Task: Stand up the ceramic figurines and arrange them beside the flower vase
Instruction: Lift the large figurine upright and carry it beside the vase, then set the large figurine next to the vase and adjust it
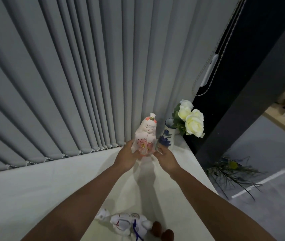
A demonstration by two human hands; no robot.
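A pink and white ceramic figurine [147, 136] with painted flowers stands upright on the white table [51, 188], just left of the blue-flowered white vase [166, 138] holding white roses [193, 120]. My left hand [126, 158] grips its lower left side and my right hand [166, 158] touches its lower right side. A second white figurine [129, 223] with blue cord and brown feet lies on its side near the table's front edge, between my forearms.
Grey vertical blinds [68, 84] hang right behind the table. A dark pillar [242, 101] stands to the right of the vase. The table's right edge runs close past the vase, with floor and some greenery [230, 173] below.
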